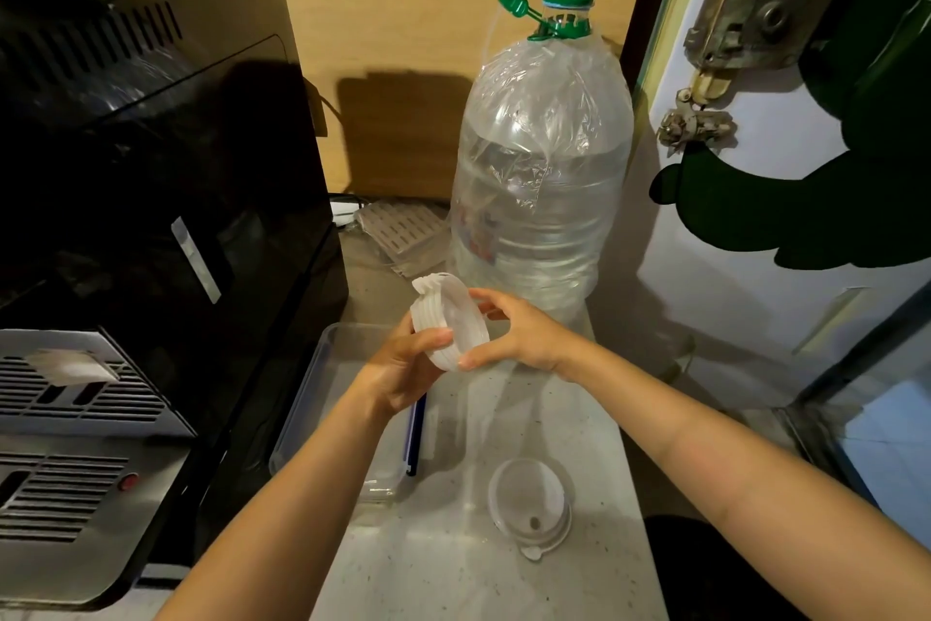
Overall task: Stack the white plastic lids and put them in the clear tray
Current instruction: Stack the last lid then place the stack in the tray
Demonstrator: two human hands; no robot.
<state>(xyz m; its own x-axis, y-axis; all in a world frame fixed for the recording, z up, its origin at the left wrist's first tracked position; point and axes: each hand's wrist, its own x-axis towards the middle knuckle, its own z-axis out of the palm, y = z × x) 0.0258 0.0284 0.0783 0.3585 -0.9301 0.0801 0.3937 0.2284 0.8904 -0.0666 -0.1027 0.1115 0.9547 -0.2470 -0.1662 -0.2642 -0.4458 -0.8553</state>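
Note:
A stack of several white plastic lids (448, 318) is held tilted on edge above the far end of the clear tray (322, 368). My left hand (403, 368) grips the stack from below and behind, thumb across its lower rim. My right hand (519, 333) pinches the stack's right rim between thumb and fingers. One more white lid (529, 502), with a small hole and a tab, lies flat on the speckled counter (504, 580) to the right of the tray. Much of the tray is hidden by my left forearm.
A big clear water bottle (544, 177) with a green cap stands just behind the hands. A black coffee machine (151, 167) with a metal drip grille fills the left. A dark pen (415, 434) lies along the tray's right edge. A white door (755, 268) borders the right.

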